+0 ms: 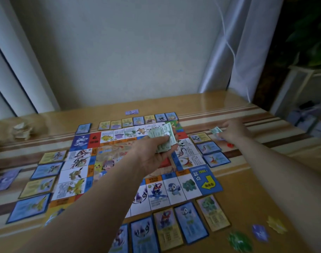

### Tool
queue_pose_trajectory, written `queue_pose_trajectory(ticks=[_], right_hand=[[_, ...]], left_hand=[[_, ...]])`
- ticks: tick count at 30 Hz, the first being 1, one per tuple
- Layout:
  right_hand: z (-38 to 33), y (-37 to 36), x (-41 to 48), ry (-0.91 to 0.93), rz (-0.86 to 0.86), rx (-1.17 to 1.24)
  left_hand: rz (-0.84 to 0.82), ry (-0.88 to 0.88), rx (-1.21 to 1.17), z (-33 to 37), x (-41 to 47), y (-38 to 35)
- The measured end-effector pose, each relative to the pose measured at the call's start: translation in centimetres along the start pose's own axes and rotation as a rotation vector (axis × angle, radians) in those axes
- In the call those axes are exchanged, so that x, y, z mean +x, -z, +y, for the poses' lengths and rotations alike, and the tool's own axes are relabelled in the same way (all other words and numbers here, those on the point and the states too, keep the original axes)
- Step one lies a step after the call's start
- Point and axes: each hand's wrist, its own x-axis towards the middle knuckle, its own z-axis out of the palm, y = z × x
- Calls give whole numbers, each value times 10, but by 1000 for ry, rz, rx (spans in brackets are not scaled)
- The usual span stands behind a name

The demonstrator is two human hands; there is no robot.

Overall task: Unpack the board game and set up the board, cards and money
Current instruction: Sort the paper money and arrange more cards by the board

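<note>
The left hand (156, 156), palm up with fingers curled, grips a wad of green money (160, 136) above the middle of the board (207, 181), which lies flat on the table (247, 179). The right hand (232, 132) reaches past the board's right edge, fingers on a single green note (216, 131). Blur hides whether they pinch or press it. Cards (189, 222) ring the board.
</note>
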Motion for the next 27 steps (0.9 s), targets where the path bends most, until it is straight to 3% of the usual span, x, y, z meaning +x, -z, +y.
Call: queue_pose_trajectory(ticks=[3, 6, 9, 12, 15, 21, 24, 27], right_hand=[[-2, 2, -1, 51, 92, -202], [-28, 12, -13, 205, 66, 6], [-77, 24, -40, 390, -303, 281], [-117, 32, -66, 381, -758, 274], [-139, 21, -79, 393, -934, 232], [-170, -18, -77, 341, -832, 527], [-195, -35, -57, 272, -692, 726], [-222, -57, -25, 335, -457, 593]], left_hand=[[12, 18, 28, -1, 5, 4], [7, 15, 38, 0, 7, 8], [4, -20, 91, 3, 10, 12], [22, -72, 132, 10, 9, 18], [71, -128, 81, 23, 6, 25], [110, -144, -83, 47, 15, 55], [137, -130, -160, 65, 25, 74], [158, -142, -229, 89, 32, 98]])
